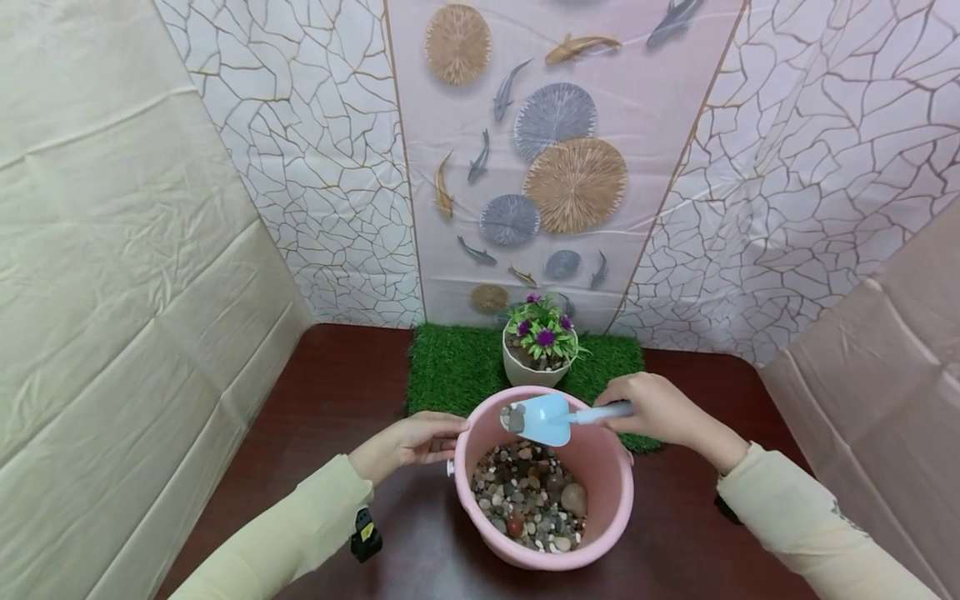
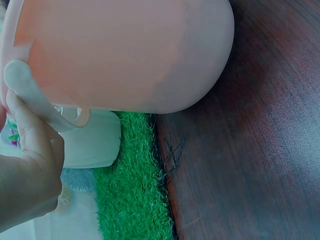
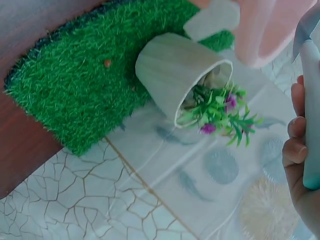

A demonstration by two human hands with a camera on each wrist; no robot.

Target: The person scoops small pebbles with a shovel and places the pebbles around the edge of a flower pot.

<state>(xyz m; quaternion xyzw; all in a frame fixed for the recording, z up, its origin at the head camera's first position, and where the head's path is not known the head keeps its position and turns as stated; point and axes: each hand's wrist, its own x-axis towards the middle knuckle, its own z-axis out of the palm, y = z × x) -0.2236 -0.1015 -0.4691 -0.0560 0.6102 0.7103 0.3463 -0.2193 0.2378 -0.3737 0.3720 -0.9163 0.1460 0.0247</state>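
Over the far half of the pink bucket (image 1: pixel 600 483), the light-blue trowel (image 1: pixel 546 418) extends leftward from the right hand (image 1: pixel 654 404), whose fingers are curled round its handle. Its long axis runs crosswise, the blade tip at the left bearing a few small stones (image 1: pixel 514 417), with the bucket's loose pebbles (image 1: pixel 525 492) lying below and nearer the person. At the opposite side, the left hand (image 1: pixel 408 437) grips the bucket's left rim, beside the pale carrying handle (image 2: pixel 37 97); it is the nearer hand to the blade tip, while the right alone holds the tool. Just beyond the bucket stands the white flowerpot (image 1: pixel 536 373), upright on a green turf mat (image 1: pixel 453 367), purple flowers (image 1: pixel 545 337) spreading above its mouth. Between blade and pot comes the bucket's far rim, the nearest obstacle, then those leaves and blooms. Dark-red tabletop (image 1: pixel 352 392) lies around the mat.
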